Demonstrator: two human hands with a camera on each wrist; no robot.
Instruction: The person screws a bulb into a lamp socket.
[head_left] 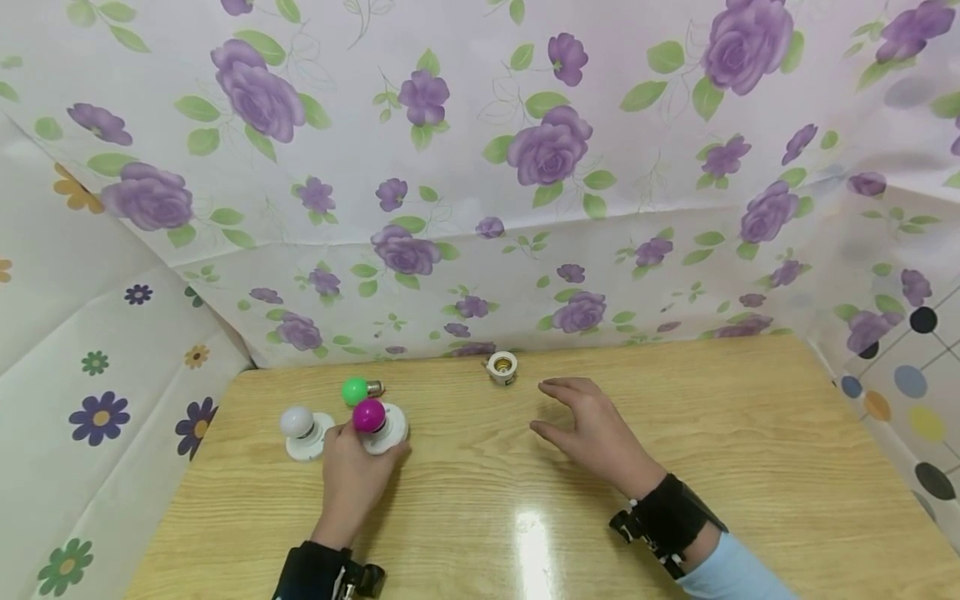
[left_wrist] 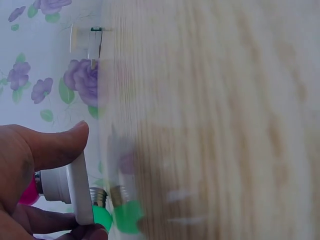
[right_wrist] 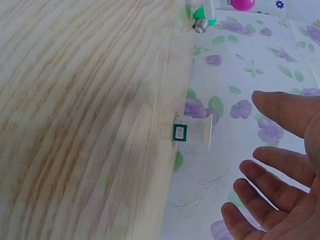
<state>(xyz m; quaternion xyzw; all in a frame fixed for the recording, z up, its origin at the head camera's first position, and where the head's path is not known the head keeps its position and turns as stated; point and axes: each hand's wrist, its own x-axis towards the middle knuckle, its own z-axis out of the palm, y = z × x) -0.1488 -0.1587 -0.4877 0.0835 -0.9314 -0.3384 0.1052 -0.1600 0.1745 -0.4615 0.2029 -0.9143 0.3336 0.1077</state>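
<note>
My left hand (head_left: pixel 356 472) grips the round white base of a lamp holder (head_left: pixel 395 431), thumb on one side and fingers on the other. A magenta bulb (head_left: pixel 368 416) is fitted in that holder. In the left wrist view the base (left_wrist: pixel 80 190) stands edge-on between thumb and fingers. My right hand (head_left: pixel 600 429) hovers over the table with thumb and fingers spread and nothing between them. Nearest to it is a small white bulb socket (head_left: pixel 502 367) with a brass-coloured inside, at the table's back. The right wrist view shows that socket (right_wrist: pixel 192 131) from the side.
A green bulb (head_left: pixel 356 391) lies on its side behind the magenta one. Left of my left hand, a white bulb (head_left: pixel 297 422) sits in another round white holder (head_left: pixel 310 447). Flowered cloth (head_left: pixel 465 192) rises behind the wooden table (head_left: pixel 480 517).
</note>
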